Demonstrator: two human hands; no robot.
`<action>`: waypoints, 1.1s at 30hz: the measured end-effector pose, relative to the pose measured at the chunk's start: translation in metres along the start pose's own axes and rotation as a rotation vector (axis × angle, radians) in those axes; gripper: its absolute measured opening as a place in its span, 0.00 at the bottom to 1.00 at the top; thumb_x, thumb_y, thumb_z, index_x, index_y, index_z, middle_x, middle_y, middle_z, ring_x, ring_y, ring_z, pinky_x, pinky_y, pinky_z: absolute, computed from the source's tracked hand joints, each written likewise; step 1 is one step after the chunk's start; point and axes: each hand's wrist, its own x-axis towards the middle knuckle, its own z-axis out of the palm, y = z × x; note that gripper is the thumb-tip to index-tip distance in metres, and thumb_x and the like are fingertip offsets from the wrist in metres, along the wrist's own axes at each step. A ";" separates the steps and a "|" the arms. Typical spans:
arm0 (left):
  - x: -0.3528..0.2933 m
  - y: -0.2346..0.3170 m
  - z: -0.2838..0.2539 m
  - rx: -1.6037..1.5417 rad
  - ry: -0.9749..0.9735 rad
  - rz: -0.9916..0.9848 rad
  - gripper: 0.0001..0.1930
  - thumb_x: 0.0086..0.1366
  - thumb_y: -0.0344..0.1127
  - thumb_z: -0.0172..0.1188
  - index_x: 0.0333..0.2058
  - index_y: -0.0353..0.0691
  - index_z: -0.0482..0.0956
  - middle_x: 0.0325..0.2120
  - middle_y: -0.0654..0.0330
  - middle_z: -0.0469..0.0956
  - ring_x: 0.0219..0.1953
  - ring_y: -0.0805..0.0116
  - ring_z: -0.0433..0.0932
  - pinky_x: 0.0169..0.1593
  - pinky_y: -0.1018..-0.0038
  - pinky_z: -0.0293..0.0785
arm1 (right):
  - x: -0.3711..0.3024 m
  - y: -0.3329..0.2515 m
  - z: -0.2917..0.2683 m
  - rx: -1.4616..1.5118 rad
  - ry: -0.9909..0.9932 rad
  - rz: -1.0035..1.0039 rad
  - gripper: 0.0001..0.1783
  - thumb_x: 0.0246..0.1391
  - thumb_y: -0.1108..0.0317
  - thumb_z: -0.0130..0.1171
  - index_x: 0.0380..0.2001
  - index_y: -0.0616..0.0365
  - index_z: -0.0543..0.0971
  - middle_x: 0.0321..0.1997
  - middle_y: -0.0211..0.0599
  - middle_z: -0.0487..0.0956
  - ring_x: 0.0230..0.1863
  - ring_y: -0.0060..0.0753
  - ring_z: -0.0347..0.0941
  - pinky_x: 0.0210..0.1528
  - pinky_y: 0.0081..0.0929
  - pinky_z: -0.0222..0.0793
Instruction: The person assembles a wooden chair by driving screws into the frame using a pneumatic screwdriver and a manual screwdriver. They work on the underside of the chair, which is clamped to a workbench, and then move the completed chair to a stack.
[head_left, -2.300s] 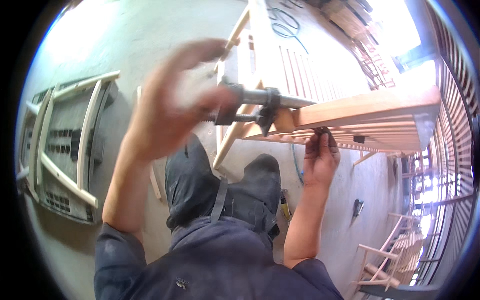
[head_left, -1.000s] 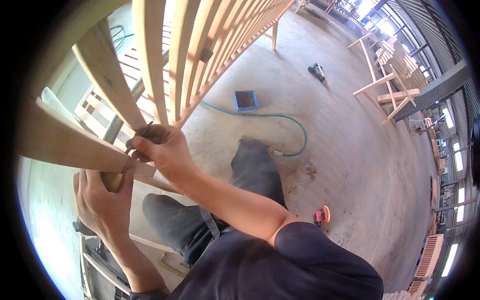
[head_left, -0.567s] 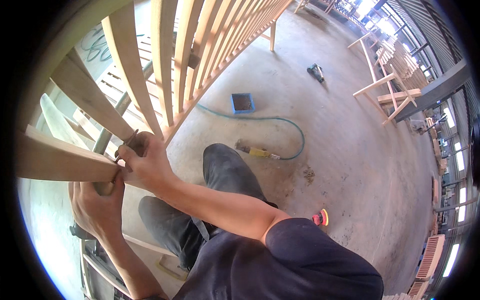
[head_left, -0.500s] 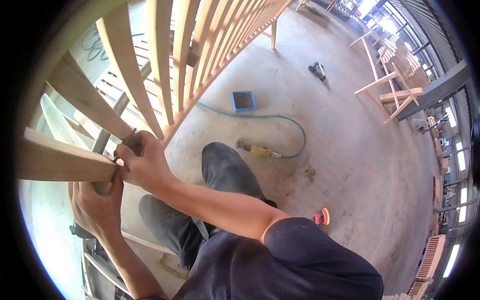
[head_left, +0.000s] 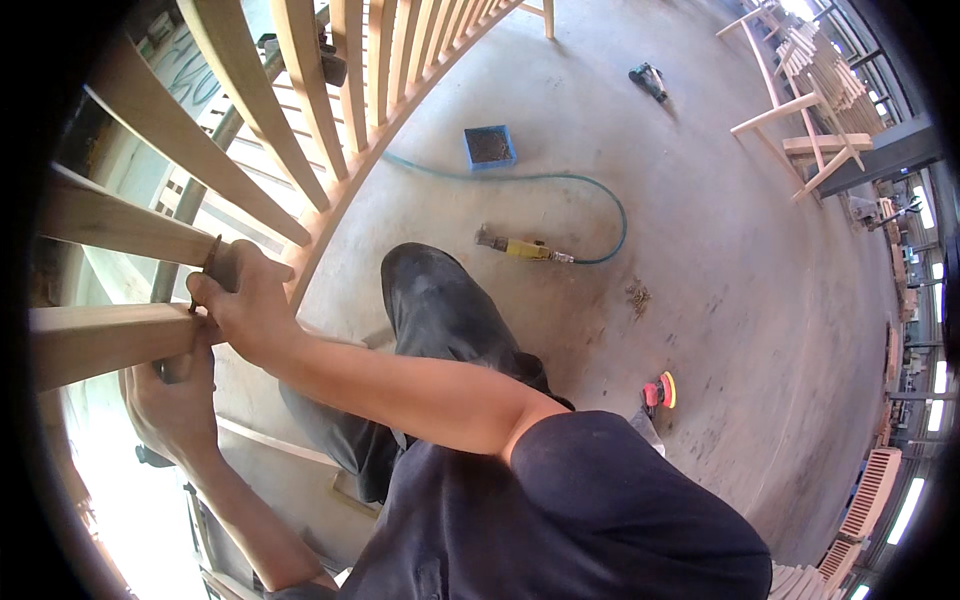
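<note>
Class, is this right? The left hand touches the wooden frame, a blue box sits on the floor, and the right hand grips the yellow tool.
The grip is wrong: the head view shows the yellow tool on the floor; the right hand holds a thin piece at the slats.

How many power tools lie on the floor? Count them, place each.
3: the yellow tool near the picture's middle, the red sander lower right, the dark drill upper right. Others may be hidden.

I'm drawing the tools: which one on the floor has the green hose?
The yellow-bodied tool; the green hose joins it, not the red tool or dark tool.
</note>
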 end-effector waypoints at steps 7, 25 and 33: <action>-0.001 -0.015 0.011 0.061 0.079 0.131 0.26 0.51 0.49 0.77 0.43 0.38 0.83 0.36 0.55 0.82 0.40 0.55 0.80 0.43 0.60 0.75 | 0.017 0.021 -0.128 0.089 -0.034 -0.121 0.10 0.64 0.67 0.59 0.41 0.64 0.76 0.35 0.35 0.81 0.32 0.24 0.76 0.35 0.24 0.73; -0.014 -0.068 0.022 0.086 -0.042 -0.331 0.30 0.58 0.51 0.74 0.46 0.27 0.82 0.40 0.51 0.84 0.41 0.62 0.83 0.46 0.68 0.77 | -0.004 0.153 -0.556 -1.946 0.077 0.281 0.43 0.45 0.52 0.73 0.64 0.43 0.68 0.67 0.40 0.65 0.67 0.51 0.62 0.63 0.49 0.67; -0.020 -0.080 0.028 0.074 -0.004 -0.227 0.28 0.56 0.44 0.76 0.48 0.28 0.81 0.47 0.49 0.82 0.48 0.59 0.81 0.56 0.65 0.76 | 0.037 0.155 -0.581 -1.804 -0.236 0.499 0.39 0.46 0.47 0.72 0.59 0.51 0.70 0.61 0.48 0.71 0.57 0.55 0.71 0.55 0.47 0.73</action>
